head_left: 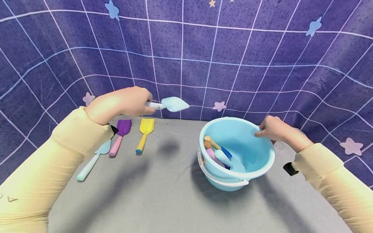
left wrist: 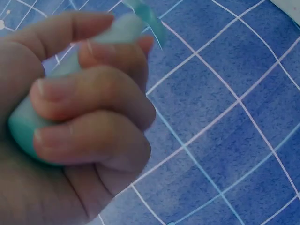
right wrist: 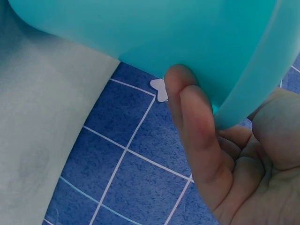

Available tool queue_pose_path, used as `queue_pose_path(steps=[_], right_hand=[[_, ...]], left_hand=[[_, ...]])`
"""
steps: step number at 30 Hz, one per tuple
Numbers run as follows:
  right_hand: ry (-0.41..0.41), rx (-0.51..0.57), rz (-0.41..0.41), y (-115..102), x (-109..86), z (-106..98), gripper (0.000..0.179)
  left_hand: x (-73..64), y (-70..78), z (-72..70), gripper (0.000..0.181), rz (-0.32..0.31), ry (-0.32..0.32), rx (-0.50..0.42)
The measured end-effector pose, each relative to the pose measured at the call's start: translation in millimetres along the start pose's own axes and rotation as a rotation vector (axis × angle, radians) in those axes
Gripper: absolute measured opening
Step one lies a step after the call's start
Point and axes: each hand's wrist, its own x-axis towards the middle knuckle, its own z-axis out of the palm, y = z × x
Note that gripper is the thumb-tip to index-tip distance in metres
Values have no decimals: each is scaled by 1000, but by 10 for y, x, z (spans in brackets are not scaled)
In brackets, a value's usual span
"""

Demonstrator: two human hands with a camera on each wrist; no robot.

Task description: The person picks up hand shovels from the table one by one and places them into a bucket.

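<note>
The likely light trowel [head_left: 174, 104] is gripped by its handle [head_left: 155, 105] — the best hold — inside the left hand [head_left: 131, 101]'s curled fingers; the bucket [head_left: 233, 132] is pinched by the right hand [head_left: 275, 130].

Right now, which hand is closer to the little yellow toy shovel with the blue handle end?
Left. The left hand is in the air near the yellow toy shovel; the right hand is farther off to its right, gripping the round light-blue bucket's rim.

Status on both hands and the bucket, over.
Left hand grips trowel, clear of bucket. Right hand grips bucket's rim. Toys inside bucket. No obstruction visible between trowel and bucket.
</note>
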Motion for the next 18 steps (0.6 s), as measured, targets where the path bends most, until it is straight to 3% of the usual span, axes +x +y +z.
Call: queue_pose_path(steps=[7,18], right_hand=[[6,-8,-1,-6,-7,4,28],[-4,-6,-5,-18,-12,-7,27]], left_hand=[[94,106,-58,20,99,-63,10],[197,301,-121,18,155,-84,40]])
